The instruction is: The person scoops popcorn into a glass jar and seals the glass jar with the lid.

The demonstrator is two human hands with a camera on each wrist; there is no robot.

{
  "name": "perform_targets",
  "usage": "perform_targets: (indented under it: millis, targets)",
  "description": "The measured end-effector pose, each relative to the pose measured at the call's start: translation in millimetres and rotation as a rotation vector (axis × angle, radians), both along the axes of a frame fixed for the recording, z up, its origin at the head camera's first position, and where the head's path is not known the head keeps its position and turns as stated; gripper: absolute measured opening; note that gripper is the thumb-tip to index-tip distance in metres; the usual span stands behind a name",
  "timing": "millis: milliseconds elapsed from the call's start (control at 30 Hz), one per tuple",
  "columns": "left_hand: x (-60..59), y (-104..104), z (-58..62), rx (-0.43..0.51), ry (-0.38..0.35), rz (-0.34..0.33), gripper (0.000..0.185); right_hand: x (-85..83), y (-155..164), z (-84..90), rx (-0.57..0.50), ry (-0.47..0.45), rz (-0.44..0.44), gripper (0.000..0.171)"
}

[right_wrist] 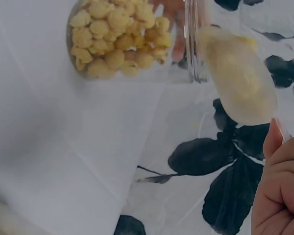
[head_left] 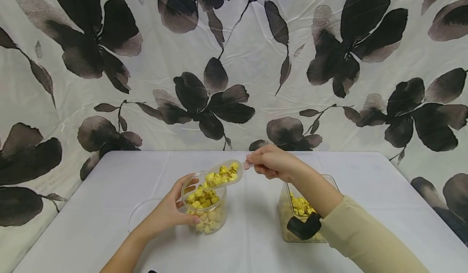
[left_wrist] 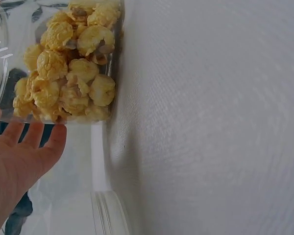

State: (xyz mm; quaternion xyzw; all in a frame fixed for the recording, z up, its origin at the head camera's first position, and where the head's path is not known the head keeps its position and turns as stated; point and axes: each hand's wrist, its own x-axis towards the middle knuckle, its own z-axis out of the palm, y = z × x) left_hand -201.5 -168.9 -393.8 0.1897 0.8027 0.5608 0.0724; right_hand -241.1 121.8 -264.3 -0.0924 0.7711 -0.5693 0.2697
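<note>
Left hand (head_left: pixel 166 212) grips the popcorn jar (head_left: pixel 206 208) near the table's (head_left: pixel 365 175) centre; right hand (head_left: pixel 272 162) pinches the loaded scoop (head_left: pixel 223 174) over the jar's rim

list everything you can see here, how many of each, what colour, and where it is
jar: 1, clear plastic, part full of yellow popcorn, on the table left of middle
scoop: 1, clear, loaded with yellow popcorn, over the jar's mouth
tub: 1, clear, rectangular, popcorn inside, on the table at right
lid: 1, clear, round, flat on the table left of the jar
table: 1, white cover
backdrop: 1, white cloth with dark flowers, behind the table
left hand: 1, grips the jar's side
right hand: 1, beige sleeve, pinches the scoop's handle
</note>
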Motion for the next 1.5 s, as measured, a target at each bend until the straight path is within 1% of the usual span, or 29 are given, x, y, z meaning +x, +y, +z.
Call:
perform_targets:
  millis: [100, 233, 400, 500, 567, 700, 967, 1067, 1133, 1233, 1333, 1400, 1500]
  targets:
    - [0.3, 0, 0.0, 0.0, -0.006, 0.003, 0.098, 1.5, -3, 1.8, 0.037, 0.045, 0.008, 0.03]
    - [0.2, 0, -0.1, 0.007, -0.005, 0.0, 0.097, 2.9, -5, 2.3, 0.047, 0.081, 0.018, 0.03]
    - [0.1, 0, -0.4, 0.006, -0.001, -0.002, 0.097, 2.6, -8, 0.6, 0.07, 0.122, 0.014, 0.03]
    - [-0.2, 0, -0.9, 0.007, 0.004, -0.004, 0.098, 3.6, -10, -1.9, 0.095, 0.17, 0.01, 0.029]
    - [-0.3, 0, -1.1, 0.011, 0.007, -0.008, 0.097, 5.4, -12, -4.3, 0.114, 0.226, 0.017, 0.028]
    - [-0.7, 0, -1.4, 0.008, 0.011, -0.01, 0.097, 10.5, -17, -8.2, 0.172, 0.383, 0.047, 0.025]
    - [-0.2, -1, -1.8, 0.014, 0.011, -0.006, 0.097, 20.2, -28, -10.3, 0.335, 0.774, 0.154, 0.02]
    - [0.0, -1, -1.6, 0.015, 0.012, -0.002, 0.097, 23.7, -29, -10.0, 0.367, 0.868, 0.171, 0.018]
    - [0.0, -1, -1.7, 0.023, 0.012, -0.003, 0.097, 25.5, -30, -9.6, 0.38, 0.904, 0.176, 0.017]
    - [-0.3, -1, -2.2, 0.03, 0.015, -0.007, 0.097, 26.5, -29, -9.1, 0.392, 0.914, 0.172, 0.017]
    - [-0.7, -2, -2.9, 0.032, 0.016, -0.01, 0.097, 24.8, -24, -9.3, 0.367, 0.859, 0.162, 0.018]
    - [-0.7, -2, -2.9, 0.031, 0.017, -0.01, 0.097, 22.6, -19, -9.6, 0.311, 0.764, 0.15, 0.019]
    - [-0.4, -1, -2.9, 0.034, 0.015, -0.009, 0.097, 18.2, -9, -10.4, 0.182, 0.56, 0.127, 0.023]
